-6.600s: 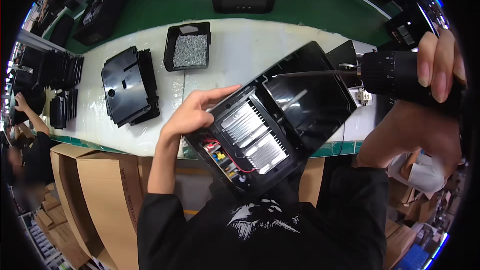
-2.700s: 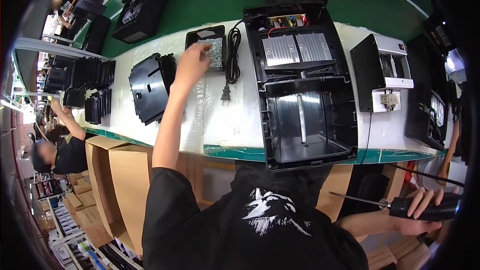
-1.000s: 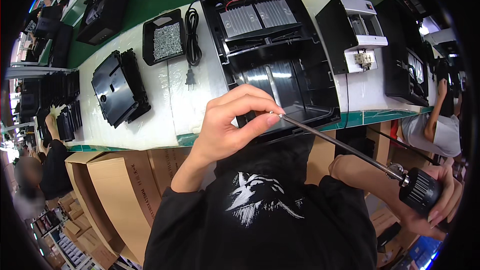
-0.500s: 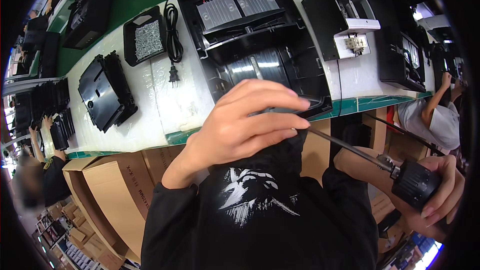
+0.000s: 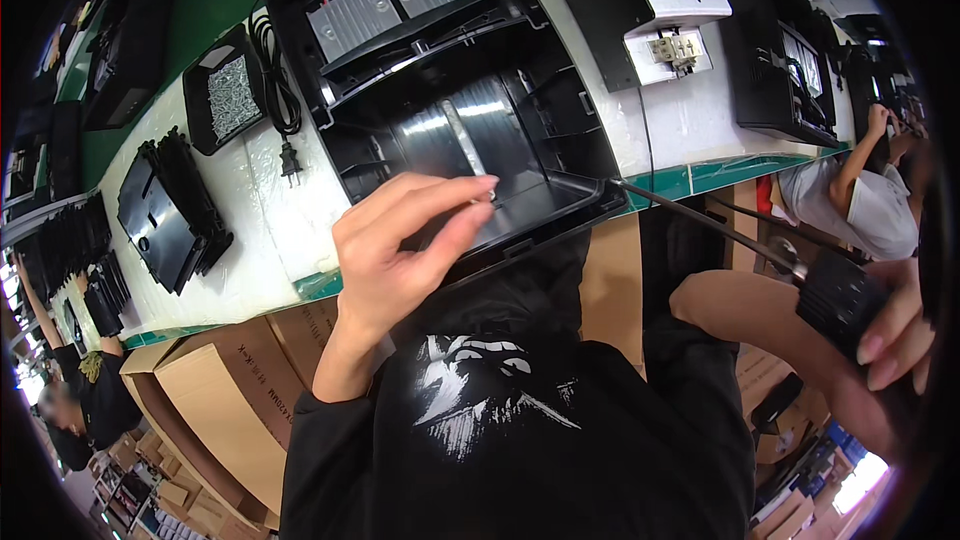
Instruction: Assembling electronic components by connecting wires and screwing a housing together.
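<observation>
My left hand is above the near edge of an open black plastic housing. Its thumb and forefinger pinch a small silvery screw. At the right, my right hand grips a screwdriver with a thick black ribbed body; part of this hand is lost in the dark rim. The screwdriver's long thin shaft points up and left, its tip near the housing's right front corner. Finned metal heat sinks sit in the far part of the housing.
Left of the housing are a black tray of screws, a coiled power cord and stacked black panels. A black-and-white unit stands right. Cardboard boxes are below the bench edge. Other people work at both sides.
My left hand has come away from the screwdriver's tip and now pinches the screw over the housing. The right hand with the screwdriver shifted slightly right. The bench view slid left and up.
</observation>
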### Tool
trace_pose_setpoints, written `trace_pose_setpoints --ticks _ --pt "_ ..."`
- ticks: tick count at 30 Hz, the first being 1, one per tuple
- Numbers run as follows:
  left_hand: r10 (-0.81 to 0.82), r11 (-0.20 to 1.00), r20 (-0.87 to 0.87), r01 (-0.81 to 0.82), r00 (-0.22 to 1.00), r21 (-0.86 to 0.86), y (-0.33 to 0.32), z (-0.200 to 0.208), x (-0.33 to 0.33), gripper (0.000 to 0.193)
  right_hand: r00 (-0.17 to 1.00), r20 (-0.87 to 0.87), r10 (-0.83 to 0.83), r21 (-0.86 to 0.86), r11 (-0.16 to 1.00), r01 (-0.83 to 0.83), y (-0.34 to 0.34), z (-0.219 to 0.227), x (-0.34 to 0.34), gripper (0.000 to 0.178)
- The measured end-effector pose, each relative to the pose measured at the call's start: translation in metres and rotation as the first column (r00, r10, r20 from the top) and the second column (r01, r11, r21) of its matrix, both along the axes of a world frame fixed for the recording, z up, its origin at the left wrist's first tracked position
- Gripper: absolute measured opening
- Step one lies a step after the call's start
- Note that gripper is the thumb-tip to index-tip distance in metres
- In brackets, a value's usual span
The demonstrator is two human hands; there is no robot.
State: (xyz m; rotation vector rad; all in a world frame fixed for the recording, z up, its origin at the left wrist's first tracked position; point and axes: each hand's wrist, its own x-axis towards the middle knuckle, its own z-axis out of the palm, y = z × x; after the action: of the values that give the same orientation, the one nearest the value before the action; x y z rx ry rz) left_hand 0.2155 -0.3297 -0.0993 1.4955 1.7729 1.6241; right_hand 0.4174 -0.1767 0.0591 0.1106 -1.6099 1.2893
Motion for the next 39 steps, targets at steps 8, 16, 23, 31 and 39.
trace_pose_setpoints --ticks 8,16,23,31,39 --pt "0.005 0.999 0.049 -0.006 0.999 0.034 -0.004 -0.006 -0.002 0.015 0.986 0.162 0.028 0.037 0.999 -0.034 0.011 -0.042 -0.016 0.069" --pt "0.011 0.998 0.064 -0.014 0.998 0.057 -0.001 -0.007 -0.002 0.017 0.974 0.216 0.074 0.011 0.997 -0.079 0.012 -0.077 -0.016 0.077" --pt "0.014 0.999 0.033 -0.016 0.999 0.043 0.001 -0.007 -0.002 0.017 0.974 0.204 0.101 -0.022 0.995 -0.099 0.014 -0.083 -0.017 0.081" --pt "0.006 1.0 -0.002 -0.006 1.0 0.03 0.001 -0.006 -0.004 0.018 0.973 0.221 0.07 -0.077 0.996 -0.054 0.011 -0.077 -0.015 0.082" --pt "0.019 1.0 0.01 -0.019 1.0 0.022 0.001 -0.005 -0.002 0.017 0.946 0.319 0.049 0.016 0.998 -0.056 0.011 -0.074 -0.014 0.082"
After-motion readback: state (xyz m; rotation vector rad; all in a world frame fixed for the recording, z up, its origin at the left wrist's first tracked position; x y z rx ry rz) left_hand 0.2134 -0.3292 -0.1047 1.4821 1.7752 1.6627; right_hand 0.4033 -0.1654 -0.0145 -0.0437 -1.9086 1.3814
